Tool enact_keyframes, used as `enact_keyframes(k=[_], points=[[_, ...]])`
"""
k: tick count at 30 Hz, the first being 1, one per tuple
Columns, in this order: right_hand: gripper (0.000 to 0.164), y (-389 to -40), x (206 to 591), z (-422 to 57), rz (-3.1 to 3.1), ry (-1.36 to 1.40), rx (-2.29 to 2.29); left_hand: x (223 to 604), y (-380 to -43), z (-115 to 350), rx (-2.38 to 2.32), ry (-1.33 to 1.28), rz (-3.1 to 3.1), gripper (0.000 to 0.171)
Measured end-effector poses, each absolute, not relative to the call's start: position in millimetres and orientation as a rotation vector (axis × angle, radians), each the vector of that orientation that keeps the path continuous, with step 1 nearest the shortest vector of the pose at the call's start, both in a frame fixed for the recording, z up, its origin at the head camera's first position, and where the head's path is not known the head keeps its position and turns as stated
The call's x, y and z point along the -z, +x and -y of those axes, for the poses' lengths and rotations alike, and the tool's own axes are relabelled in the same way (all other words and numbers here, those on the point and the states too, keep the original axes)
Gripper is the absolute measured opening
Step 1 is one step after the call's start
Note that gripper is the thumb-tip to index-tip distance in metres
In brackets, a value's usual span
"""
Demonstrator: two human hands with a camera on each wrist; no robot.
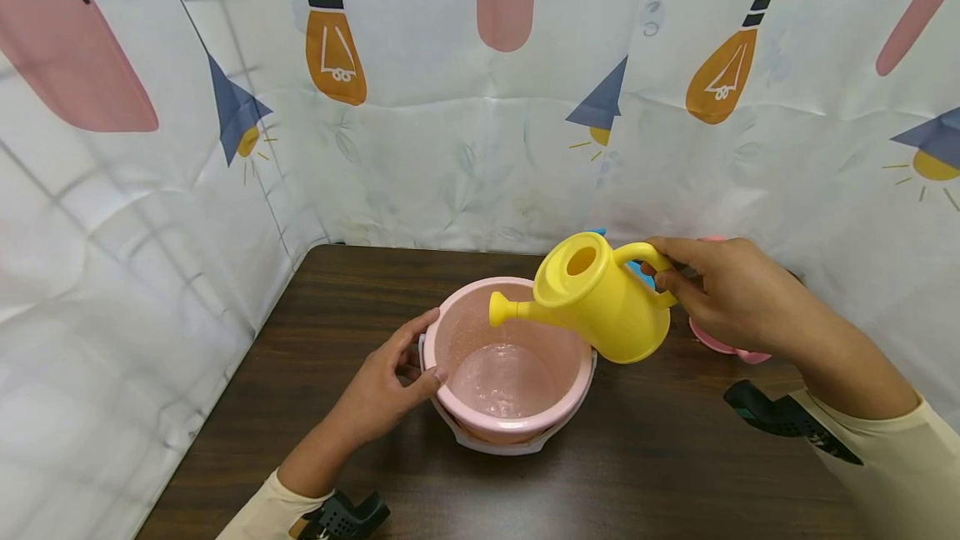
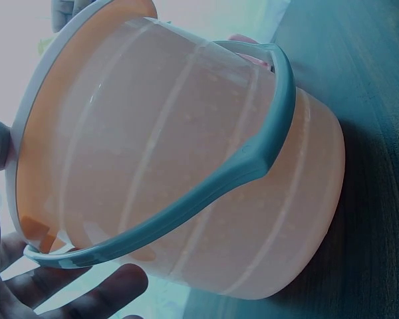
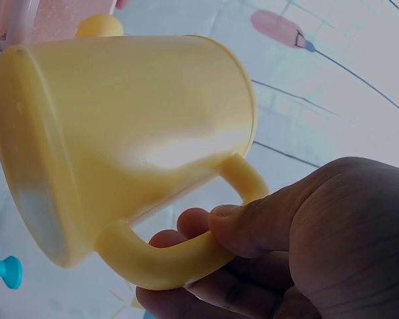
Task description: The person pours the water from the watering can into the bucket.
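Yellow watering can (image 1: 611,307), spout (image 1: 517,310) over the pink bucket (image 1: 501,423); apparently the pouring step, next move calling for further tilt. Spout points left, long axis leaning likewise; right hand's (image 1: 720,286) grip curled round handle (image 3: 176,264). Bucket on dark surface (image 1: 660,465), rim touched by left hand's (image 1: 393,382) loosely spread fingers.

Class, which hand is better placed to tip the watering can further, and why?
Probably the right hand: it grips the tilted watering can by its handle, while the left hand holds the bucket.
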State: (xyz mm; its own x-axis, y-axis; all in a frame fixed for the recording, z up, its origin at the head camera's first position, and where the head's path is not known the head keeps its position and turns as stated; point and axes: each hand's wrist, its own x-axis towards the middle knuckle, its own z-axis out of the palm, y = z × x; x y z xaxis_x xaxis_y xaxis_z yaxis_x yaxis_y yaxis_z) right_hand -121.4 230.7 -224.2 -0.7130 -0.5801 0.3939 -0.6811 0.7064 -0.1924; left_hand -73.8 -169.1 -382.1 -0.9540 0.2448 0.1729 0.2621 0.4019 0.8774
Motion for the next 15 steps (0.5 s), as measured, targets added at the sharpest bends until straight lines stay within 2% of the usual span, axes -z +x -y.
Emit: enact_keyframes(k=[15], points=[[0.029, -120.5, 223.2, -230.5, 2.632, 0.987, -0.470, 382.4, -73.7, 169.1, 1.653, -0.472, 2.613, 0.069]])
